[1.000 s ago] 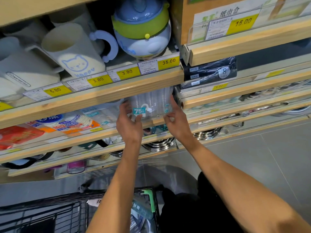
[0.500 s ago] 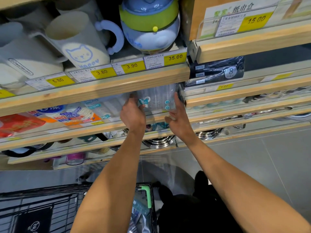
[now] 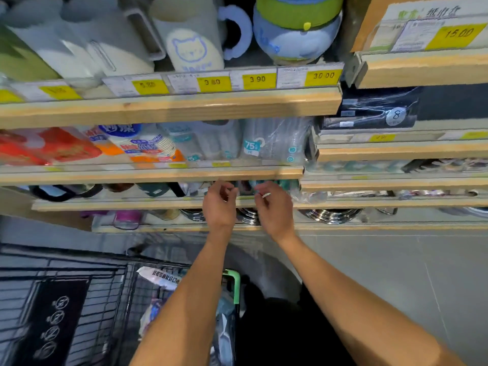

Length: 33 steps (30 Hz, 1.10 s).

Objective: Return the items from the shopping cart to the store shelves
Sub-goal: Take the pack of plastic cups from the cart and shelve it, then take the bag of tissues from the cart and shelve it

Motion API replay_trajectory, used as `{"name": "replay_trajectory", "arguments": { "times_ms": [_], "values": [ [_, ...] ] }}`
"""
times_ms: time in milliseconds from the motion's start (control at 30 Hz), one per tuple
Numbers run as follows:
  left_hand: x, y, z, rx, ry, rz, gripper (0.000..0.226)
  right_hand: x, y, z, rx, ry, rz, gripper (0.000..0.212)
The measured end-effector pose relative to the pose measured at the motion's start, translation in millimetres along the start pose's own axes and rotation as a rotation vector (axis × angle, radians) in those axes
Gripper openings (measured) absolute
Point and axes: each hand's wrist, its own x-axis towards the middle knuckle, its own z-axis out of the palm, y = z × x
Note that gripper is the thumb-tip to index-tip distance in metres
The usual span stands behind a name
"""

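Both hands (image 3: 247, 207) have dropped off the cup pack (image 3: 274, 141), fingers loosely curled, holding nothing

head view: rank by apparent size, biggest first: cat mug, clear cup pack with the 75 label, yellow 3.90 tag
1. Clear cup pack and cat mug: look alike, and the mug is cropped at the top, so not ranked.
2. Yellow 3.90 tag: clearly smallest.

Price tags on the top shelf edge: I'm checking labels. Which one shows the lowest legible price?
The yellow 3.90 tag, below the gap between the cat mug and the blue-green pot. The 30.00 tag is higher; the tags farther left are too blurred to read.
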Motion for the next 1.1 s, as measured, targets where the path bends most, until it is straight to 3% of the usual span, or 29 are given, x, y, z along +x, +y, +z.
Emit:
{"name": "replay_trajectory", "arguments": {
  "times_ms": [233,333,400,500,533,600,667,733,833,933,1100],
  "values": [
    [-51,-83,-78,-0.037,-0.017,-0.253,0.008,-55,-34,74,-0.13,-0.467,-0.016,0.008],
    [-103,-139,-108,-0.05,0.021,-0.527,0.007,-90,-31,100,-0.271,-0.739,-0.025,0.011],
    [-144,-174,-128,-0.205,0.05,-0.739,0.02,-113,-16,117,-0.394,-0.944,-0.031,0.012],
    [-209,-192,-142,-0.48,0.218,-0.999,0.035,-140,-1,130,-0.572,-1.143,-0.085,0.015],
    [-230,-189,-138,-0.565,0.173,-1.058,0.038,-146,-4,127,-0.643,-1.205,-0.128,0.017],
    [-268,-173,-124,-0.468,-0.043,-1.176,0.037,-158,-4,121,-0.788,-1.369,-0.191,0.016],
    [-297,-161,-105,-0.274,-0.236,-1.235,0.028,-165,4,114,-0.902,-1.447,-0.231,0.019],
    [-326,-153,-77,-0.13,-0.357,-1.248,0.038,-172,22,106,-0.993,-1.521,-0.336,0.021],
    [-356,-139,-44,0.069,-0.277,-1.247,0.044,-178,42,93,-1.046,-1.543,-0.502,0.03],
    [-364,-129,-22,0.212,-0.152,-1.227,0.04,-175,59,81,-0.949,-1.472,-0.718,0.034],
    [-370,-107,2,0.166,-0.121,-1.203,0.038,-170,82,44,-0.947,-1.46,-0.744,0.037]
  ]
}}
